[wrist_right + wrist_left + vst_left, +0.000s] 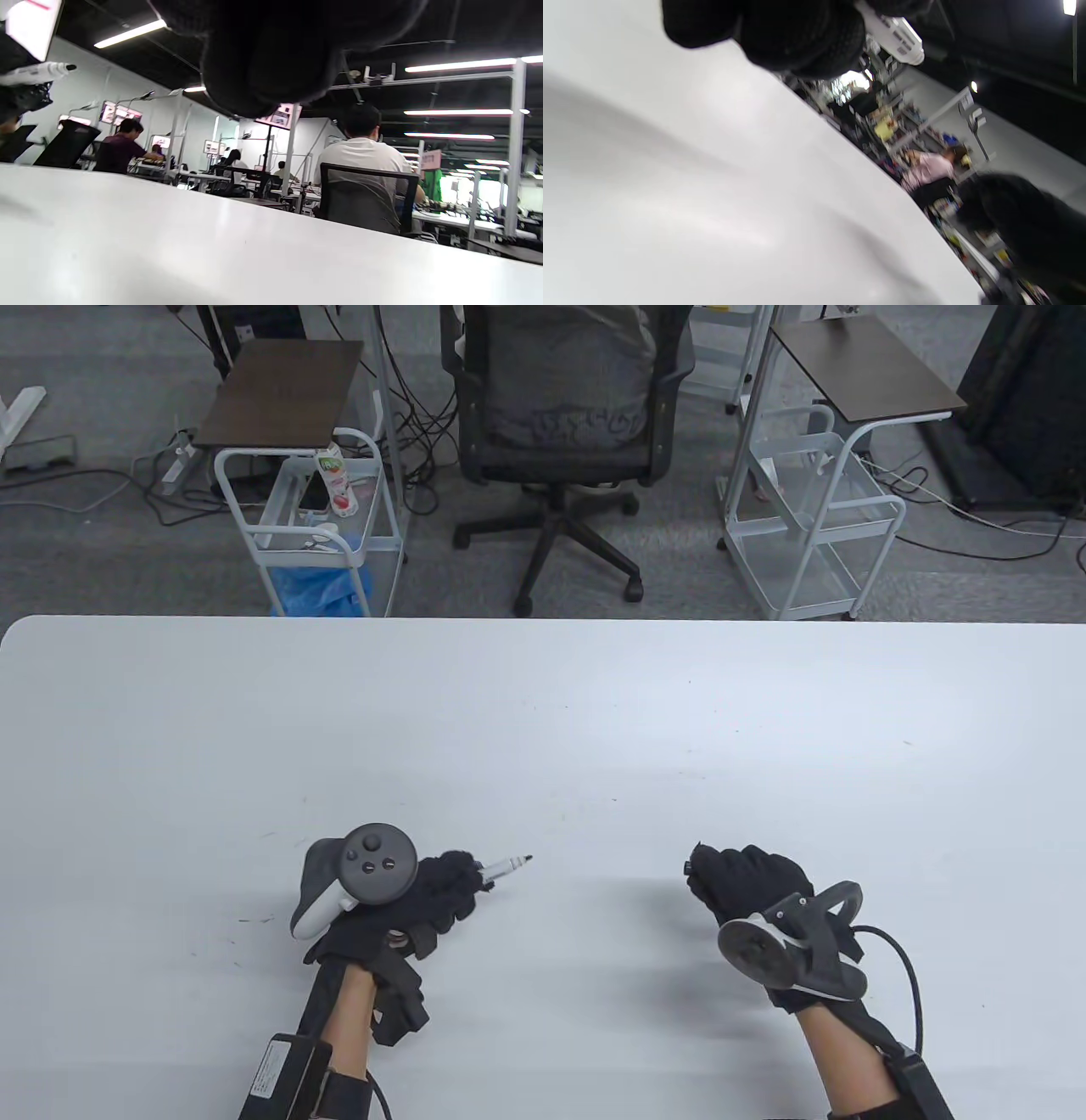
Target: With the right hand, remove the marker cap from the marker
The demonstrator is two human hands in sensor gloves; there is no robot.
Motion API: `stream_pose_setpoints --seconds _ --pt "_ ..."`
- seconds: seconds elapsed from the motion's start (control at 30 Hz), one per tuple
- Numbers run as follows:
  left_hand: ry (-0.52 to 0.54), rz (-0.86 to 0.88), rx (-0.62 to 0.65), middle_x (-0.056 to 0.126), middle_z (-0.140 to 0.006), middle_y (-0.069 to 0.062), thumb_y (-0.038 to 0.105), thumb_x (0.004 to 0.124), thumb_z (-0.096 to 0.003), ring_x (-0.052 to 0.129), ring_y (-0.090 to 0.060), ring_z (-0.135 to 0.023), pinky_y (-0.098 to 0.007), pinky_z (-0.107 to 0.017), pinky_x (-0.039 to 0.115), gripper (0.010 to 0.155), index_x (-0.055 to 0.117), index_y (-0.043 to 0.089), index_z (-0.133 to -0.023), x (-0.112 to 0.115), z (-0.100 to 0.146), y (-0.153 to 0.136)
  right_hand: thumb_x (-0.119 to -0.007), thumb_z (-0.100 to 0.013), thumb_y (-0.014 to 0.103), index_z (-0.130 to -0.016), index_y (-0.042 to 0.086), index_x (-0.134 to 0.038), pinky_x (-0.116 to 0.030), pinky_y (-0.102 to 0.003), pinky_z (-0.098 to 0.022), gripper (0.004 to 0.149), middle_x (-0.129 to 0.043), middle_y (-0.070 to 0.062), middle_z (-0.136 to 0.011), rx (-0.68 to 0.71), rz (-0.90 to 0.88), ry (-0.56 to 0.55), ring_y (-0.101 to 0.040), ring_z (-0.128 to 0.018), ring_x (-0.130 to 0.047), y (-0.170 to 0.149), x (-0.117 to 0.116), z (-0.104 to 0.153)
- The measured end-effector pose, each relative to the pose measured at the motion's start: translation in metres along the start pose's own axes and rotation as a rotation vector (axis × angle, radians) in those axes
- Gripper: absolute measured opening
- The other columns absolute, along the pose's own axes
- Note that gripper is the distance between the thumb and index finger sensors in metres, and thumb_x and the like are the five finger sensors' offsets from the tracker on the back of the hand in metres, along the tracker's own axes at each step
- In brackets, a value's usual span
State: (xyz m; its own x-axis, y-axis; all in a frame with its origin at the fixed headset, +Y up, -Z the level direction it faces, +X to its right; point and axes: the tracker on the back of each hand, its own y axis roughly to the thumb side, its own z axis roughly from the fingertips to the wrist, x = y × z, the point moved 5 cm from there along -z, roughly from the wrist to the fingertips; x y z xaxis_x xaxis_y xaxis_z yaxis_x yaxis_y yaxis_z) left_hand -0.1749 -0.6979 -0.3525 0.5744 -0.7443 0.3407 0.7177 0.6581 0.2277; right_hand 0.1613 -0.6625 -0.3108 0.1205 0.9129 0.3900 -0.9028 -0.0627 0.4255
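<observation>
My left hand (pixel 450 886) grips a white marker (pixel 506 866) above the table. Its bare dark tip points right, toward my right hand. The marker's white barrel shows under the left fingers in the left wrist view (pixel 895 36), and its uncapped tip shows at the far left of the right wrist view (pixel 40 73). My right hand (pixel 734 875) is curled into a fist a hand's width to the right of the tip. A small black stub, the marker cap (pixel 688 866), sticks out of the fist's left end. The rest of the cap is hidden in the glove.
The white table (pixel 543 729) spreads out beyond both hands. Past its far edge stand an office chair (pixel 567 407) and two white wire carts (pixel 318 530), (pixel 810 526). A cable (pixel 908 967) loops from the right-hand tracker.
</observation>
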Motion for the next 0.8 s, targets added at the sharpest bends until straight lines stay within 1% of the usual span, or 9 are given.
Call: stream_pose_setpoints --seconds 0.07,0.13,0.17,0.23,0.37,0.47,0.53,0.7,0.8 --pt "0.181 -0.113 -0.131 0.092 -0.083 0.0 0.042 0.064 -0.0548 0.093 -0.014 -0.066 -0.037 -0.063 0.079 0.054 0.072 0.014 -0.1 -0.022 0.01 -0.016 -0.058 -0.055 0.037 -0.095 0.013 -0.074 -0.079 -0.029 -0.044 0.049 -0.093 0.004 -0.07 -0.015 0.019 -0.01 -0.014 -0.053 -0.09 -0.005 0.004 0.0" --pt "0.308 -0.231 -0.284 0.089 -0.089 0.001 0.041 0.064 -0.0553 0.091 -0.016 -0.073 -0.039 -0.066 0.077 0.054 0.07 0.015 -0.103 -0.038 0.02 -0.034 -0.058 -0.056 0.036 -0.097 0.012 -0.073 -0.079 -0.031 -0.045 0.05 -0.092 0.001 -0.073 -0.043 -0.024 0.02 -0.016 -0.056 -0.09 -0.008 0.002 -0.001" --pt "0.346 -0.271 -0.341 0.087 -0.09 0.001 0.04 0.063 -0.0559 0.09 -0.017 -0.076 -0.04 -0.068 0.076 0.054 0.068 0.015 -0.103 -0.044 0.024 -0.042 -0.057 -0.056 0.036 -0.099 0.011 -0.072 -0.079 -0.031 -0.045 0.051 -0.092 0.0 -0.074 -0.043 -0.036 0.017 -0.017 -0.057 -0.09 -0.008 0.002 -0.001" --pt "0.406 -0.308 -0.524 0.084 -0.093 -0.001 0.039 0.063 -0.0569 0.087 -0.019 -0.079 -0.043 -0.071 0.072 0.054 0.065 0.015 -0.105 -0.054 0.035 -0.07 -0.057 -0.057 0.036 -0.101 0.011 -0.07 -0.079 -0.032 -0.046 0.052 -0.091 -0.001 -0.077 -0.05 -0.032 0.043 -0.018 -0.059 -0.09 -0.009 0.001 -0.001" --pt "0.431 -0.346 -0.761 0.079 -0.099 -0.004 0.039 0.065 -0.0578 0.082 -0.025 -0.086 -0.047 -0.075 0.066 0.054 0.064 0.015 -0.106 -0.061 0.052 -0.113 -0.059 -0.057 0.033 -0.104 0.012 -0.068 -0.079 -0.033 -0.048 0.052 -0.09 -0.003 -0.081 -0.066 -0.066 0.083 -0.02 -0.063 -0.089 -0.011 -0.001 -0.002" --pt "0.438 -0.409 -0.915 0.076 -0.1 -0.006 0.039 0.066 -0.0584 0.08 -0.026 -0.088 -0.049 -0.076 0.064 0.053 0.064 0.015 -0.106 -0.062 0.064 -0.136 -0.061 -0.057 0.032 -0.105 0.012 -0.069 -0.079 -0.033 -0.048 0.052 -0.091 -0.003 -0.082 -0.077 -0.09 0.091 -0.021 -0.063 -0.09 -0.014 -0.002 -0.002" --pt "0.405 -0.432 -0.999 0.074 -0.102 -0.008 0.039 0.066 -0.0587 0.078 -0.028 -0.089 -0.05 -0.077 0.062 0.053 0.065 0.015 -0.106 -0.058 0.069 -0.15 -0.062 -0.057 0.033 -0.105 0.013 -0.069 -0.079 -0.034 -0.048 0.052 -0.091 -0.004 -0.082 -0.091 -0.099 0.102 -0.021 -0.063 -0.09 -0.016 -0.003 -0.002" --pt "0.293 -0.492 -1.135 0.069 -0.106 -0.008 0.041 0.066 -0.0588 0.074 -0.028 -0.093 -0.052 -0.079 0.059 0.053 0.065 0.018 -0.107 -0.045 0.075 -0.173 -0.065 -0.057 0.035 -0.104 0.016 -0.072 -0.079 -0.034 -0.048 0.051 -0.092 -0.004 -0.082 -0.115 -0.121 0.121 -0.022 -0.064 -0.09 -0.022 -0.006 -0.002" --pt "0.261 -0.461 -1.16 0.064 -0.109 -0.01 0.041 0.065 -0.0601 0.069 -0.029 -0.095 -0.053 -0.081 0.054 0.054 0.062 0.019 -0.109 -0.041 0.078 -0.178 -0.067 -0.056 0.036 -0.104 0.018 -0.074 -0.079 -0.035 -0.048 0.051 -0.092 -0.004 -0.083 -0.125 -0.137 0.134 -0.022 -0.065 -0.09 -0.026 -0.008 -0.003"
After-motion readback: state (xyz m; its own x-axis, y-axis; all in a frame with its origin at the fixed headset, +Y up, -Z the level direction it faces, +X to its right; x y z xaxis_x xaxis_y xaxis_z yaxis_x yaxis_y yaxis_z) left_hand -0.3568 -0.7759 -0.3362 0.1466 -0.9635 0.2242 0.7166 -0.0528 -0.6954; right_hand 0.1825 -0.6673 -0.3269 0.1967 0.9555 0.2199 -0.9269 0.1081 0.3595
